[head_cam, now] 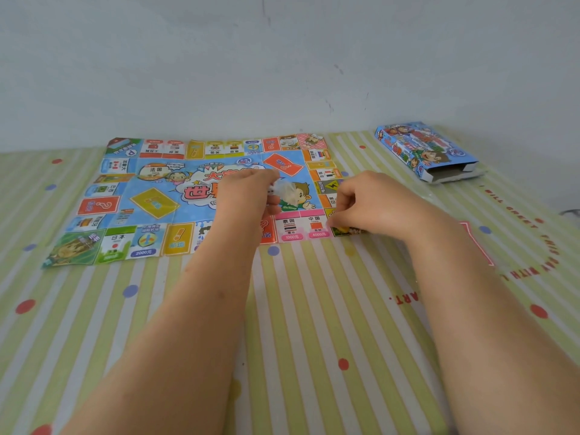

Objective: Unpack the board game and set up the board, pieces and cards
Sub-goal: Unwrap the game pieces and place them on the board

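Observation:
The colourful paper game board lies unfolded and flat on the striped tablecloth. Over the board's middle, my left hand pinches a small clear plastic bag with small white pieces inside. My right hand rests at the board's near right corner, fingers curled with the fingertips down on the corner square; what they pinch, if anything, is hidden. The opened blue game box lies on its side at the far right, its open end facing me.
A green-and-white striped tablecloth with red and blue dots covers the table. A plain grey wall rises right behind the board. Red lettering is printed on the cloth at the right.

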Demonstrator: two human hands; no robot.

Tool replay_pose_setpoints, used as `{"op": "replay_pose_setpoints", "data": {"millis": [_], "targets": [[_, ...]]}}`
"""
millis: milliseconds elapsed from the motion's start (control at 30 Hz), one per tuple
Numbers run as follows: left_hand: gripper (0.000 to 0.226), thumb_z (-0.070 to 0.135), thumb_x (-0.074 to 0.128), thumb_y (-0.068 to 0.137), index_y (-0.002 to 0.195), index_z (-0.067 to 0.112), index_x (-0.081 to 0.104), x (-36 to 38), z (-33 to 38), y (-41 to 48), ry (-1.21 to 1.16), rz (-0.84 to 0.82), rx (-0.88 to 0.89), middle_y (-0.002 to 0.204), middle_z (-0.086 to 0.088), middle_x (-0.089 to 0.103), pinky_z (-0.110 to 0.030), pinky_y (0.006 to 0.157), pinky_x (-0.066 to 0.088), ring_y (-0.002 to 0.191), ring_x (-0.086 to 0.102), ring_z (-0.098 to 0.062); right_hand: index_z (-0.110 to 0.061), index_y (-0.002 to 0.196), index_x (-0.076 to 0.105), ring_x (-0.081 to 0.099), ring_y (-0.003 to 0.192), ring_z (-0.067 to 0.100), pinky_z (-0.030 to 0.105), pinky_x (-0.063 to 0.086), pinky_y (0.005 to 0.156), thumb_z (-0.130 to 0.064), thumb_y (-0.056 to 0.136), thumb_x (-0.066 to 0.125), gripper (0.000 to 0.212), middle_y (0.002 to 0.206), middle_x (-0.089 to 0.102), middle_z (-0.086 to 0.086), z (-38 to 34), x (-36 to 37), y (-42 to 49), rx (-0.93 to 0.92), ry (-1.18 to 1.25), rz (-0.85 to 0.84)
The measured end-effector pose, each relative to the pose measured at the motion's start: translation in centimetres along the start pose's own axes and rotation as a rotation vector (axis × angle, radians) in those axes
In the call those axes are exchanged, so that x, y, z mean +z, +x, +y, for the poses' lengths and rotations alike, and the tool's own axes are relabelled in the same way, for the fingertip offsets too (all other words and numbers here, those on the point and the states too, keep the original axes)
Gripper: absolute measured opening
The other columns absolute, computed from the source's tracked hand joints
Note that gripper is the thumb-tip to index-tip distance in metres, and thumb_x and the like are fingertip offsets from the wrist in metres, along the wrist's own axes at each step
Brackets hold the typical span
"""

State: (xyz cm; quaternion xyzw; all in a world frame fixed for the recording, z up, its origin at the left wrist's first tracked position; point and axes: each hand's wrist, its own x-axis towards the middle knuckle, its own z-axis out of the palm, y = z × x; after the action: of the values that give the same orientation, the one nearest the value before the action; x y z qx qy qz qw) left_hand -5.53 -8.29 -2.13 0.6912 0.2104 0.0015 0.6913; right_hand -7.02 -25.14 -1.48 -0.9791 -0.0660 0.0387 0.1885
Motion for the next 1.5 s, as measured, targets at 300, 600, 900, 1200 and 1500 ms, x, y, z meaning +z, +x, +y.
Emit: {"op": "replay_pose_setpoints", "data": {"millis": [300, 600, 900, 1200, 1500], "targets": [[0.012, 0.025, 0.068, 0.087, 0.085, 0.018, 0.058, 0.0, 0.0, 0.4, -0.005, 0.001, -0.011, 0.067, -0.005, 0.062, -0.023, 0.056, 0.051, 0.051, 0.055, -0.013, -0.013, 0.076, 0.064, 0.053, 0.060, 0.010, 0.025, 0.038, 0.051, -0.034, 0.084, 0.070, 0.024, 0.070, 0.061, -0.003, 0.4, -0.5, 0.0, 0.001, 0.121, 0.077], [0.015, 0.024, 0.068, 0.087, 0.076, 0.021, 0.059, -0.2, -0.1, 0.3, -0.054, -0.031, 0.036, 0.070, -0.004, 0.061, -0.026, 0.060, 0.054, 0.055, 0.055, -0.013, -0.006, 0.086, 0.062, 0.048, 0.062, 0.015, 0.031, 0.040, 0.062, -0.031, 0.097, 0.051, 0.030, 0.070, 0.057, 0.001, 0.8, -0.9, 0.5, 0.092, 0.376, 0.556], [0.009, 0.014, 0.067, 0.087, 0.096, 0.012, 0.066, -0.9, -0.2, -0.1, -0.280, -0.263, 0.066, 0.082, -0.005, 0.065, -0.022, 0.059, 0.056, 0.059, 0.061, -0.013, -0.022, 0.096, 0.072, 0.059, 0.085, -0.001, 0.013, 0.042, 0.070, -0.023, 0.094, 0.056, 0.016, 0.093, 0.067, -0.013, -0.3, -0.1, 0.5, -0.002, 0.518, 0.413], [0.019, 0.007, 0.063, 0.089, 0.107, 0.000, 0.064, -0.7, -0.4, 0.7, -0.358, -0.356, -0.010, 0.102, -0.016, 0.070, -0.026, 0.066, 0.058, 0.076, 0.071, -0.021, -0.022, 0.091, 0.072, 0.069, 0.096, 0.016, 0.029, 0.056, 0.085, -0.004, 0.094, 0.054, 0.026, 0.101, 0.074, -0.002, -0.5, -0.1, 0.6, -0.045, 0.932, 0.242], [0.023, 0.001, 0.063, 0.087, 0.110, 0.005, 0.065, -1.1, -0.5, 0.7, -0.361, -0.342, 0.014, 0.098, -0.015, 0.073, -0.028, 0.076, 0.060, 0.087, 0.073, -0.023, -0.011, 0.100, 0.073, 0.073, 0.088, 0.017, 0.022, 0.056, 0.084, 0.002, 0.092, 0.054, 0.025, 0.097, 0.075, 0.002, -0.1, -0.1, 0.4, -0.034, 0.916, 0.107]]}}
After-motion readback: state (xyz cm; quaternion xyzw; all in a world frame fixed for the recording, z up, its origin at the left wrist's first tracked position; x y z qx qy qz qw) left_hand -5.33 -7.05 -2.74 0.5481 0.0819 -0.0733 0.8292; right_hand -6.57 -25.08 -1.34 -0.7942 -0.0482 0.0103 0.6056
